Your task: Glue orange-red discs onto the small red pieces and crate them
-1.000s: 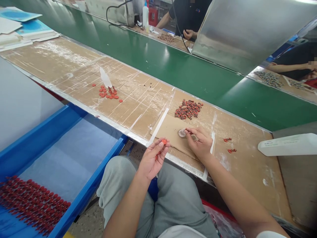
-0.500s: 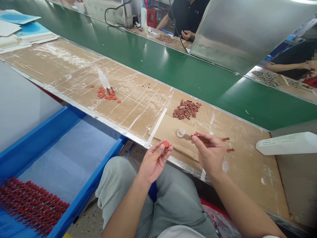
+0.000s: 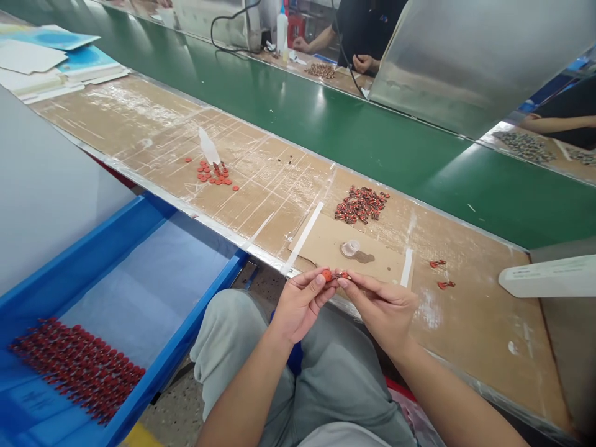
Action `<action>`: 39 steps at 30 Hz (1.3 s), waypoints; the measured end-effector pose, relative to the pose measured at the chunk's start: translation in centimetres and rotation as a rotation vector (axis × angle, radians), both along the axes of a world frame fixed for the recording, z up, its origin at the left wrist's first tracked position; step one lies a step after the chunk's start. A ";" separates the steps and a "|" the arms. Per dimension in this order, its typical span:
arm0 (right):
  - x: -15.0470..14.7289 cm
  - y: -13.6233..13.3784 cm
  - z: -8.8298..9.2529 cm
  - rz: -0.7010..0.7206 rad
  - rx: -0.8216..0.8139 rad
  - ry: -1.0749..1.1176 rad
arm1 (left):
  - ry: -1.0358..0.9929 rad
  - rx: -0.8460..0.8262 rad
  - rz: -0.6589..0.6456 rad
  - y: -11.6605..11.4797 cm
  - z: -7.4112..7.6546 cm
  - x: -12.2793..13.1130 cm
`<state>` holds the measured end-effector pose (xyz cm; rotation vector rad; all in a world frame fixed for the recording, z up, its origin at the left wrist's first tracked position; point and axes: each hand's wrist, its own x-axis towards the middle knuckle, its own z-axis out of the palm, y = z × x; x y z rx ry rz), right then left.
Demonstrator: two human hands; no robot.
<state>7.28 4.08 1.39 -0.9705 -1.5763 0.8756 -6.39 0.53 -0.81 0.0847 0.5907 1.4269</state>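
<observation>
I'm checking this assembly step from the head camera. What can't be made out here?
Head view:
- The left hand and right hand hide how the small round orange-red disc meets the tiny red-and-dark part.
- Clear round plastic cup: too small to see inside.
- Red parts in the blue tray: too small for detail; the bottom edge cuts the tray off.

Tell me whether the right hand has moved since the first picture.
Yes: the right hand has pulled back from the clear dish, toward the left hand.
</observation>
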 end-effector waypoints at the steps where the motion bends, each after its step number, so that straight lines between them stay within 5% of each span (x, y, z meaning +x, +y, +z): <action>1: -0.1 0.0 0.0 0.009 0.013 -0.008 | 0.004 -0.004 0.003 0.0 0.0 -0.1; 25: -0.7 0.5 -1.2 0.015 0.038 -0.024 | 0.087 -0.033 0.063 0.3 -0.3 -0.1; 39: -0.5 0.8 -0.4 0.040 0.140 -0.113 | 0.213 0.018 0.078 -0.1 -0.3 -0.2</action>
